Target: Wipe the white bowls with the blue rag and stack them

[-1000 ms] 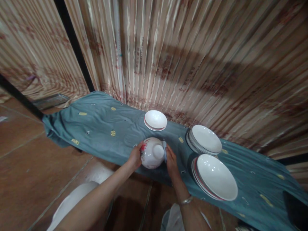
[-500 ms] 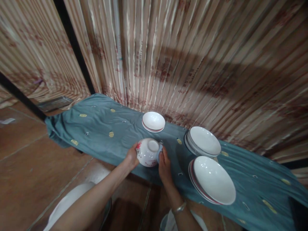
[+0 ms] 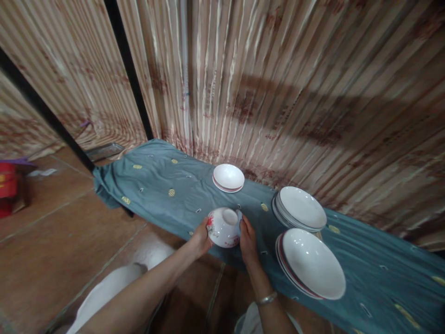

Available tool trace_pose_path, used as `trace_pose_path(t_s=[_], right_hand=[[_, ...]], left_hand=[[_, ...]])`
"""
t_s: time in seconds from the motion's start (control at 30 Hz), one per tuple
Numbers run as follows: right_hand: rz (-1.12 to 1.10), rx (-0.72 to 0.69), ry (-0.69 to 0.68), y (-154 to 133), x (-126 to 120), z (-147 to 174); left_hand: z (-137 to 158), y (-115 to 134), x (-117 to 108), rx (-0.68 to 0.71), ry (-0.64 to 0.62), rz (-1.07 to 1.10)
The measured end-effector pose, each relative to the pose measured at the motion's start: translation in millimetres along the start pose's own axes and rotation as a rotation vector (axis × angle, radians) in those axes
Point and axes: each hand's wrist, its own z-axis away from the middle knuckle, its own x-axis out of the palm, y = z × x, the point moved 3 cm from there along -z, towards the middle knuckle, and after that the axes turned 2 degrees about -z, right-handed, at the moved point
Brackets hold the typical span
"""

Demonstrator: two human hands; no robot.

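Note:
A white bowl [image 3: 221, 234] with red floral decoration is held tilted, its foot ring facing up, above the front edge of the cloth-covered table. My left hand [image 3: 202, 239] is closed on the bowl's left rim. At the bowl's right side, my right hand [image 3: 248, 239] is closed around a pale blue cloth [image 3: 239, 219], pressing it against the outside of the bowl. The cloth is mostly hidden by my fingers. Just beyond the held bowl stands a small stack of white bowls [image 3: 228, 177].
Two stacks of larger white dishes stand to the right, one at the back [image 3: 302, 208] and one nearer me [image 3: 314, 264]. The green tablecloth [image 3: 156, 178] bears pineapple prints. Black poles [image 3: 128, 69] rise at left before a pleated curtain [image 3: 243, 83]. A red object [image 3: 7, 185] lies on the floor.
The view has swung left, so everything sits farther right, and a red object appears at the left edge. Both hands keep hold of the bowl and cloth, with little change in pose.

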Motion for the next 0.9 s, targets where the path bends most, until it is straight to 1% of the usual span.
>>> trace_pose_path(t_s=[0.13, 0.33, 0.5, 0.6, 0.73, 0.9], right_hand=[[0.033, -0.004, -0.018, 4, 5, 2], [0.125, -0.071, 0.007, -7, 16, 9], [0.176, -0.065, 0.025, -14, 16, 10], [0.186, -0.100, 0.042, -20, 14, 13], [0.208, -0.175, 0.050, -30, 14, 24], [0.295, -0.158, 0.041, -33, 22, 41]], left_hand=[[6, 2, 3, 0.047, -0.006, 0.053], [8, 11, 12, 0.125, 0.021, 0.069], [6, 16, 18, 0.150, -0.017, 0.047], [5, 20, 21, 0.163, -0.043, 0.047], [3, 21, 22, 0.156, -0.091, 0.055], [5, 19, 18, 0.148, -0.163, 0.062]])
